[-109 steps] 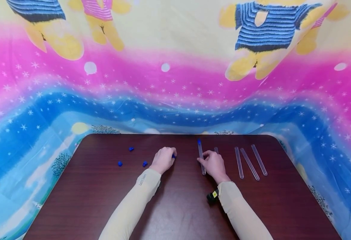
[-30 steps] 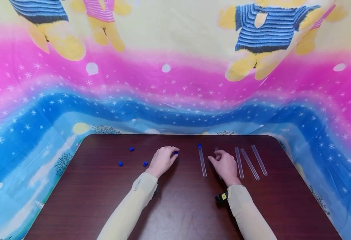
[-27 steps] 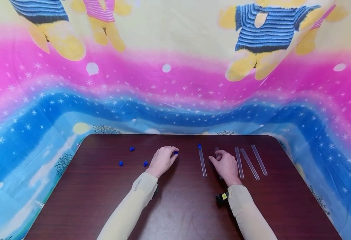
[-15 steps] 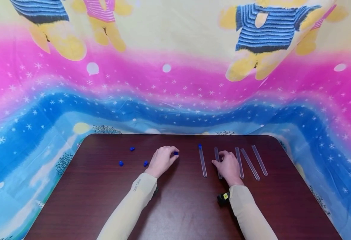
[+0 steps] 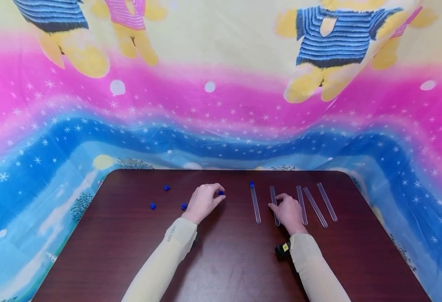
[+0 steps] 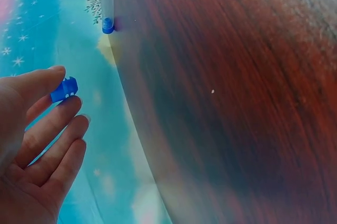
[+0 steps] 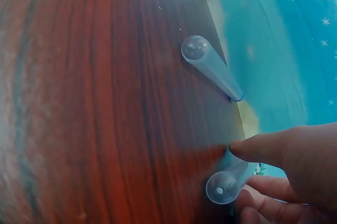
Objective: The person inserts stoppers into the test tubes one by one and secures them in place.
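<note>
My left hand pinches a small blue cap between thumb and fingers, above the table's back half; its remaining fingers spread loosely. My right hand is over an uncapped clear test tube lying on the table. In the right wrist view its thumb shows on one side of this tube and the other fingers on the opposite side, close to the rounded end; the hand partly covers the tube. Left of it lies another test tube with a blue cap in its far end.
Several uncapped test tubes lie right of my right hand. Left of my left hand are loose blue caps on the dark wooden table. A printed cloth hangs behind the table.
My right hand has left the capped tube and moved right to the uncapped one, its thumb nearing the side. The capped tube lies slightly nearer me. My left hand keeps the cap, barely moved.
</note>
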Tool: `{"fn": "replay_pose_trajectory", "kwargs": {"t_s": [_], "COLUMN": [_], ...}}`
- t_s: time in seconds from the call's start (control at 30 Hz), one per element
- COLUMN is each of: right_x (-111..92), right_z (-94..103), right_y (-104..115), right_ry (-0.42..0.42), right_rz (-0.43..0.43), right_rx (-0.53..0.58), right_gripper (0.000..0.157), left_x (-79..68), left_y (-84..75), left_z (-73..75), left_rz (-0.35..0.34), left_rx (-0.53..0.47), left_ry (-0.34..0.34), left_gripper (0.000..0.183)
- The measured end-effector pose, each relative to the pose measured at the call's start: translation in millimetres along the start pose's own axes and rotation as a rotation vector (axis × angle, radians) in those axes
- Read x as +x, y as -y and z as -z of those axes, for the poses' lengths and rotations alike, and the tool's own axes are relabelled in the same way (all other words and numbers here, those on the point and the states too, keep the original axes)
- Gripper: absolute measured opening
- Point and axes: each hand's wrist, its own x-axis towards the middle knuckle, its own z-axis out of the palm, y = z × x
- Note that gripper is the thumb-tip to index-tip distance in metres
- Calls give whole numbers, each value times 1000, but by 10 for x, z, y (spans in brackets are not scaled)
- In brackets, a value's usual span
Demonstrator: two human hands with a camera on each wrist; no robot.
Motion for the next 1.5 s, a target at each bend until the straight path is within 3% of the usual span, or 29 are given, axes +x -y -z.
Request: {"fn": "replay_pose_trajectory", "kwargs": {"t_s": [1.03,1.5], "right_x": [-23,-74], "right_z": [25,86], "right_y": [17,98], "right_ry": [11,-57], "right_rz": [-37,34], "right_rx": [36,71], "right_gripper": [37,33], "left_x": [-24,-37], "left_y": [23,-3], "left_z": [35,31], "left_rz": [-3,5], "left_rx": [9,-34], "left_ry": [-39,-108], "left_gripper": [21,20]}}
